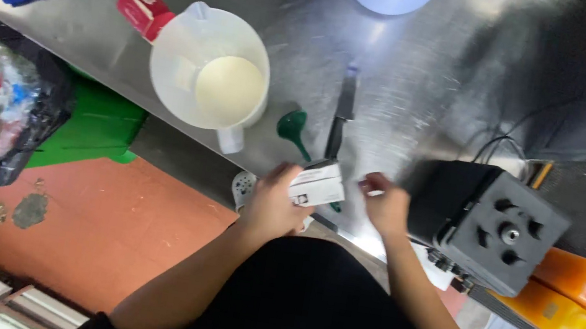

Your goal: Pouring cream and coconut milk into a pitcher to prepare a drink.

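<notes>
My left hand [271, 204] was clamped on a small white carton [319, 184] at the counter's near edge. My right hand [386, 205] pinched together on something tiny beside it. Cream already sat in the white jug [206, 70]; the carton wasn't yet poured. The steel counter [414, 82] stood over a red floor [105, 229].

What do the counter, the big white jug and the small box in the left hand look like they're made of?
Counter: most likely stainless steel, brushed grey with scratches and bright glare. White jug: apparently translucent matte plastic, its creamy liquid showing through. Small box in the left hand: probably printed cardboard, with flat faces and sharp edges.
</notes>
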